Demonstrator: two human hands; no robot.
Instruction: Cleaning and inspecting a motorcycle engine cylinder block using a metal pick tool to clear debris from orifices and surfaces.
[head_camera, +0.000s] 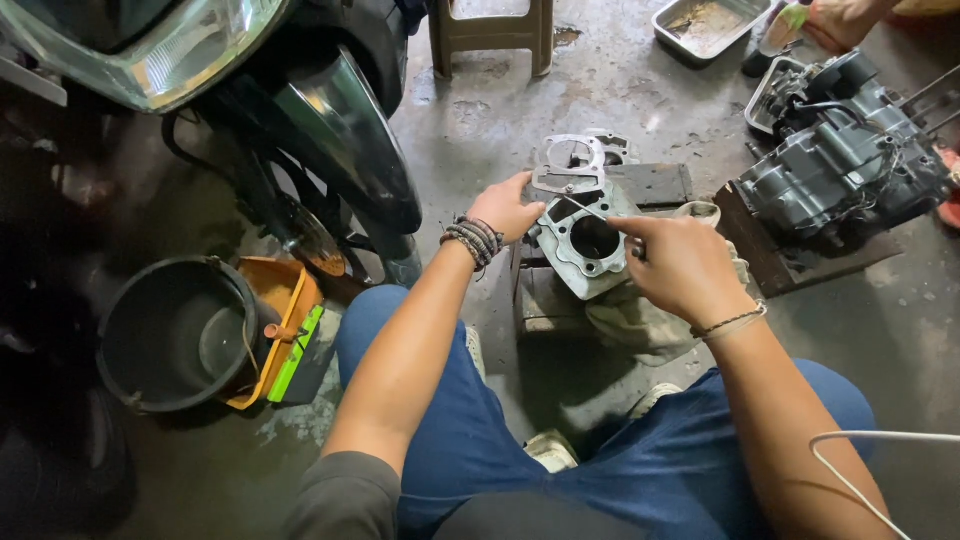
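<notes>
A grey metal engine cylinder block (583, 243) with a round bore rests on a wooden block (545, 298) in front of my knees. My left hand (506, 207) grips its left edge, with bead bracelets on the wrist. My right hand (680, 265) holds a thin metal tool (588, 209) whose tip lies across the cylinder's top face. A thin metal gasket (572, 165) lies just behind the cylinder.
A motorcycle front (300, 120) stands at the left. A black bucket (175, 335) and an orange tray (285, 300) sit beside it. An engine case (845, 160) rests at the right. A metal tray (705, 25), a stool (490, 35) and another person's hand (840, 20) are beyond.
</notes>
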